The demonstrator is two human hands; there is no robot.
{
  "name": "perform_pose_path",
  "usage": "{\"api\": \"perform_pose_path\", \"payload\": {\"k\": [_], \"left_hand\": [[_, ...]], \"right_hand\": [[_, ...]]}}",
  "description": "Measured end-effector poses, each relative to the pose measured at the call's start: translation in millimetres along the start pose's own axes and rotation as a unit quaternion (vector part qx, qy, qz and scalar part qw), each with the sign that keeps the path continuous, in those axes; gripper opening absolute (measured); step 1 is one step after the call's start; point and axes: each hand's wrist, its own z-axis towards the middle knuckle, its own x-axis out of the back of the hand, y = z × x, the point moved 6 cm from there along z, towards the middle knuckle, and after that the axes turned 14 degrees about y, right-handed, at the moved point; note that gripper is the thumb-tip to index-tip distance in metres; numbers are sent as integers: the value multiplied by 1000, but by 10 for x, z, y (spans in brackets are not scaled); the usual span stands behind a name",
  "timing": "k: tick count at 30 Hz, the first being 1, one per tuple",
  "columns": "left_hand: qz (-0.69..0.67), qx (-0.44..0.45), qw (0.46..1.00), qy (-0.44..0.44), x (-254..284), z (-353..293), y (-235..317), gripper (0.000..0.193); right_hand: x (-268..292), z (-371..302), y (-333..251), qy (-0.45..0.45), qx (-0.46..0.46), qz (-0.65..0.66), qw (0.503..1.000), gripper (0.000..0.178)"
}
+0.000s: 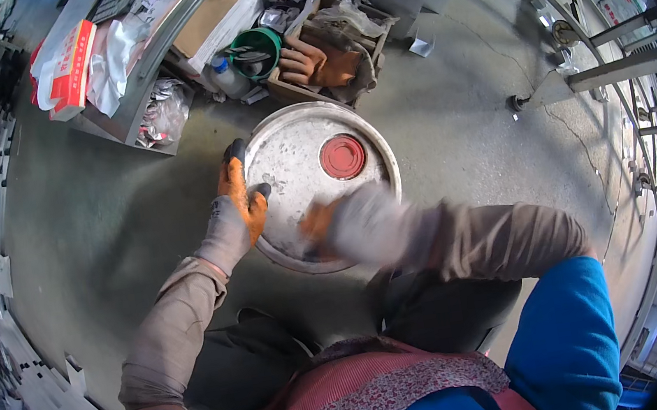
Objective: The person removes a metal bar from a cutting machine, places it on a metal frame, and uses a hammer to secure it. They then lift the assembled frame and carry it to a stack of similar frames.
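Observation:
A round whitish drum [279, 141] with a scuffed top and a raised rim stands before my knees. Its red cap [342, 157] sits toward the far right of the top. My left hand [239, 204], in a grey and orange work glove, rests against the drum's left rim, thumb and fingers apart. Over the near part of the top is my right hand [356, 226], gloved the same way and smeared by motion. Whether its fingers hold anything is hidden by the blur.
Beyond the drum stand a box [305, 92] with brown gloves and rags, a green bucket [254, 53] and a clear bottle with a blue cap [227, 76]. A grey bench [135, 106] is at the far left, a wheeled metal rack [618, 71] at the right.

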Motion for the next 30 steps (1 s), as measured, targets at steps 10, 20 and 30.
{"api": "perform_pose_path", "payload": {"k": [10,20,30], "left_hand": [[-80,124,986,82,-69,43,-252,58],[11,206,975,87,-60,-52,-207,45],[122,144,977,101,318,120,-333,29]], "right_hand": [[-492,-503,1357,34,-283,256,924,68],[-1094,-500,1616,-89,-352,354,862,63],[-1021,-158,1254,122,-233,461,848,59]]}}
